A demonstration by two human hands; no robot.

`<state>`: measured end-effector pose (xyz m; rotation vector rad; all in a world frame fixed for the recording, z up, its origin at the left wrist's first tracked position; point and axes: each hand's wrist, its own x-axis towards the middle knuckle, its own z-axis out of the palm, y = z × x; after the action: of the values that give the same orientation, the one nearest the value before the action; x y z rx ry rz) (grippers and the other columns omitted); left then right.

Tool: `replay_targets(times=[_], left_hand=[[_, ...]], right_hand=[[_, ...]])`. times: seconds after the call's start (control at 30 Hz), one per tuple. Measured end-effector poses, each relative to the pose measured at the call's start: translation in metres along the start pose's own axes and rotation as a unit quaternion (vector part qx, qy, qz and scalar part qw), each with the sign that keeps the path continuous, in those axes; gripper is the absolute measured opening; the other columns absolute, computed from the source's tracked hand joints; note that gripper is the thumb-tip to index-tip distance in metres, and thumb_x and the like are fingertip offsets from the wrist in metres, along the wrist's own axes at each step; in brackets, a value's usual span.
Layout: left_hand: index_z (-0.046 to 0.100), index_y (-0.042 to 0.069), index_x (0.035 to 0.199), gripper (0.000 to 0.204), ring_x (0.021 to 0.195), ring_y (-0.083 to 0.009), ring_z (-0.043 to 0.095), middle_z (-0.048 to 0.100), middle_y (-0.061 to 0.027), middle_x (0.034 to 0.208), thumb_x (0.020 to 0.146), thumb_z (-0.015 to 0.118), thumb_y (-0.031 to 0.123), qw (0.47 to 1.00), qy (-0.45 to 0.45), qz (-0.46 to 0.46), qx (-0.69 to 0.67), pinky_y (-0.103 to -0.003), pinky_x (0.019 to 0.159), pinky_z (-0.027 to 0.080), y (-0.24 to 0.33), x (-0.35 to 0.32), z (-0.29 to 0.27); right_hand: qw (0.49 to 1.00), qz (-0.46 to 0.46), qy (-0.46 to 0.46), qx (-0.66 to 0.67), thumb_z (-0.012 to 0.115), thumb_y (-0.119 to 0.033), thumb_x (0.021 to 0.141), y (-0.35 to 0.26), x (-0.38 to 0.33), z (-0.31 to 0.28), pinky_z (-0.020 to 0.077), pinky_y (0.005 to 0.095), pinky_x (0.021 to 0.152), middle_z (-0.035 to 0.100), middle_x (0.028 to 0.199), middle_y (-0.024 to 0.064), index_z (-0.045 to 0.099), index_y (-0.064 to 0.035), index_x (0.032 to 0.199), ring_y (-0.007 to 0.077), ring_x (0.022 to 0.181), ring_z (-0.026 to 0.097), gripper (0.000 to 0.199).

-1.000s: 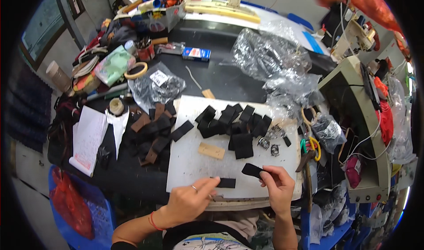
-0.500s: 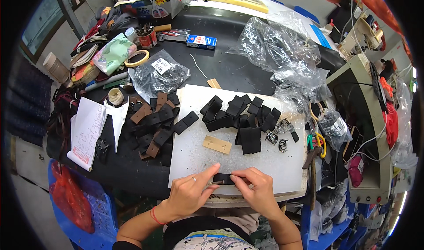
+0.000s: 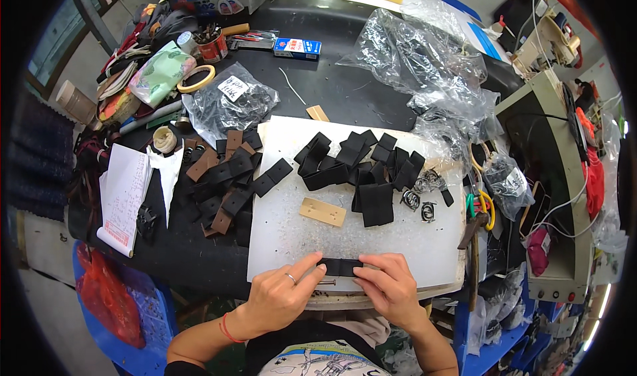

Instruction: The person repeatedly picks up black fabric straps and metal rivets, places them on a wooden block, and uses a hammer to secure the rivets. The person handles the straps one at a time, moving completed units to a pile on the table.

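This looks like a small workshop for handwork. A littered white board (image 3: 418,250) lies on a black table (image 3: 345,97), with heaped black strips (image 3: 376,205), a hammer (image 3: 473,228) and yellow-handled scissors (image 3: 492,211). Around these sit a tape roll (image 3: 188,86), a pot of tools (image 3: 213,48), clear plastic bags (image 3: 424,64) and a grey machine housing (image 3: 576,260) with buttons.

I'm looking down from the head, above left hand (image 3: 280,296) and right hand (image 3: 390,288). Fisheye's spreading wide around their grip!
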<state>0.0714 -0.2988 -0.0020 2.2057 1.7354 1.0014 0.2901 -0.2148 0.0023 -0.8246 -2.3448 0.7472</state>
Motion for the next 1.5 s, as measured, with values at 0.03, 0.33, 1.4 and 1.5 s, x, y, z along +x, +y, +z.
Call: replay_targets(times=[0.03, 0.33, 1.4, 1.5], left_hand=[[0.07, 0.003, 0.099, 0.025, 0.065, -0.0176, 0.067, 0.069, -0.0117, 0.112, 0.075, 0.069, 0.002, 1.0, 0.007, -0.006, -0.02, -0.027, 0.053, 0.05, -0.001, 0.001, 0.001], [0.07, 0.002, 0.094, 0.02, 0.066, -0.0184, 0.068, 0.07, -0.0112, 0.111, 0.074, 0.072, 0.003, 0.999, 0.01, -0.005, -0.037, -0.027, 0.055, 0.052, -0.003, 0.004, -0.002], [0.067, 0.005, 0.088, 0.012, 0.053, -0.0099, 0.056, 0.067, -0.0096, 0.122, 0.076, 0.067, 0.007, 0.999, 0.015, 0.014, 0.036, -0.024, 0.046, 0.044, -0.001, -0.004, -0.001], [0.067, 0.005, 0.088, 0.012, 0.052, -0.0096, 0.055, 0.067, -0.0094, 0.123, 0.076, 0.068, 0.008, 0.999, 0.005, 0.017, 0.037, -0.024, 0.046, 0.044, -0.001, -0.004, -0.002]], right_hand=[[1.0, 0.006, 0.001, 0.004, 0.078, -0.004, 0.075, -0.001, 0.001, 0.0, 0.0493, 0.0371, 0.082, 0.066, 0.11, 0.0087, 0.07, -0.0056, 0.102, 0.0283, 0.095, 0.059, 0.028], [1.0, 0.023, -0.012, 0.002, 0.079, -0.001, 0.072, -0.003, 0.005, -0.001, 0.0496, 0.0343, 0.076, 0.066, 0.109, 0.0085, 0.073, -0.0091, 0.099, 0.0268, 0.092, 0.059, 0.029], [0.962, 0.132, -0.062, 0.231, 0.068, 0.002, 0.088, -0.016, 0.066, -0.016, 0.0491, 0.0214, 0.061, 0.066, 0.09, 0.0056, 0.071, 0.0008, 0.103, 0.0073, 0.071, 0.06, 0.016], [0.922, 0.25, -0.104, 0.277, 0.067, 0.0, 0.089, -0.014, 0.047, -0.017, 0.0472, 0.0196, 0.057, 0.067, 0.088, 0.0046, 0.071, 0.0007, 0.104, 0.006, 0.065, 0.059, 0.015]])
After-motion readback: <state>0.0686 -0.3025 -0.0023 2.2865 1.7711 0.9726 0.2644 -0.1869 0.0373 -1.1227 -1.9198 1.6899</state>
